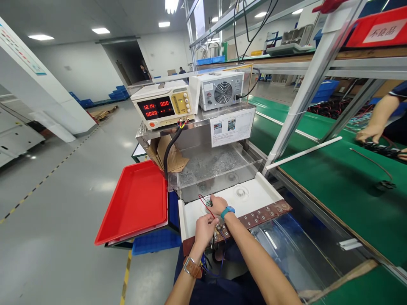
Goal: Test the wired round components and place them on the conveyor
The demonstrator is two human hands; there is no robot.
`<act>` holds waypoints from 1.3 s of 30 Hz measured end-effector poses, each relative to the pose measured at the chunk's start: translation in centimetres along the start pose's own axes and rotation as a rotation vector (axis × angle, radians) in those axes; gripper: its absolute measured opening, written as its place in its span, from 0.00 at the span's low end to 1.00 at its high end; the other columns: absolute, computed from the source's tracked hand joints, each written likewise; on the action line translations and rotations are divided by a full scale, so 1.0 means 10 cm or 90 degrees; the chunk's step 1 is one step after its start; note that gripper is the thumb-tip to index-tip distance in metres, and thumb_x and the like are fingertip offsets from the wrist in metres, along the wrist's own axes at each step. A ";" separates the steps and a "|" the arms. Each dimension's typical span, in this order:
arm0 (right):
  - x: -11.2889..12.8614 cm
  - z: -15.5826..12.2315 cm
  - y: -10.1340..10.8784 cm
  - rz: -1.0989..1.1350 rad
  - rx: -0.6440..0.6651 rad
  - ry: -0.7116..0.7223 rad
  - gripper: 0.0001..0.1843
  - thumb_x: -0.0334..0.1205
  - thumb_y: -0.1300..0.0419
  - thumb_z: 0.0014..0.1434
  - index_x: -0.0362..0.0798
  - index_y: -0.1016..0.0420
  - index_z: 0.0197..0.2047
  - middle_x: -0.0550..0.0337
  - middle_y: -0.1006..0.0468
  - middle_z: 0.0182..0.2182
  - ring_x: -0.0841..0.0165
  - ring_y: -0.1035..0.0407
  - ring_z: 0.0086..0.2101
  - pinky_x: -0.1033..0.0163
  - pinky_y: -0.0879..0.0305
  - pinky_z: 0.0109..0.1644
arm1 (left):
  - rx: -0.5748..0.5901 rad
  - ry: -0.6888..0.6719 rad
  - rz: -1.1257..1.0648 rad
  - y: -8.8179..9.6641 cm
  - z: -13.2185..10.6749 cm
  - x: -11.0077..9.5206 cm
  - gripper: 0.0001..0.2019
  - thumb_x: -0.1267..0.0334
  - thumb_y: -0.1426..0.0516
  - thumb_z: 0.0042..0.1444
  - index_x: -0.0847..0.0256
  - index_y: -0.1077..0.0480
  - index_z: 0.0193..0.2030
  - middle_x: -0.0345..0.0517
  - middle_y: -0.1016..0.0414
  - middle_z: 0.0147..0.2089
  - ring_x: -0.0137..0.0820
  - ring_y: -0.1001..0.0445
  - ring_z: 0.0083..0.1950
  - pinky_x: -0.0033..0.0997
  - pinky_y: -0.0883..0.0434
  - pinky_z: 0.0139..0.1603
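Observation:
In front of me is a white tray (197,215) with a brown strip (254,217) of metal terminals along its near edge. My right hand (219,205), with a blue band at the wrist, is closed around a small round part with a green board (208,202) over the tray. A thin red wire (203,200) loops from that part back toward my left hand (205,228). The left fingers are pinched together on the wire beside the terminals. Dark and blue wires (219,264) hang below the strip. Another round white piece (241,192) lies at the tray's back.
A power supply (163,103) with red digits and a grey fan unit (222,90) stand on the metal shelf behind. To the left is a red bin (136,203). A green conveyor (343,186) runs right, where another person's hand (370,133) handles dark parts.

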State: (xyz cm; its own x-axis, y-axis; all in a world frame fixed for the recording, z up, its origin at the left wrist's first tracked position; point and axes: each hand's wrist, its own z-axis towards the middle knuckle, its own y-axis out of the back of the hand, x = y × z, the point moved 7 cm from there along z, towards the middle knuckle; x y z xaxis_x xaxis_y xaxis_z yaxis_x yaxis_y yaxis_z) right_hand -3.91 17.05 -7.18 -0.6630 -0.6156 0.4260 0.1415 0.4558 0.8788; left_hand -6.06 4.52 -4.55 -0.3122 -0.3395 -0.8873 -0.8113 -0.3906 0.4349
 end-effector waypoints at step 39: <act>0.01 -0.02 0.01 -0.003 0.016 -0.009 0.21 0.49 0.42 0.55 0.45 0.32 0.48 0.49 0.22 0.39 0.59 0.28 0.42 0.63 0.41 0.40 | -0.013 0.036 0.055 0.03 -0.05 -0.18 0.06 0.64 0.43 0.51 0.61 0.24 0.31 0.47 0.20 0.33 0.36 0.22 0.38 0.30 0.32 0.39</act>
State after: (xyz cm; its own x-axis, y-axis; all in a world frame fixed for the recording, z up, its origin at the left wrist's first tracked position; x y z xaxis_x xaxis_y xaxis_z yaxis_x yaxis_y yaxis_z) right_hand -3.88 16.90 -7.04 -0.6735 -0.6088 0.4192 0.1199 0.4697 0.8747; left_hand -5.53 4.55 -2.77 -0.3511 -0.4201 -0.8368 -0.7720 -0.3758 0.5126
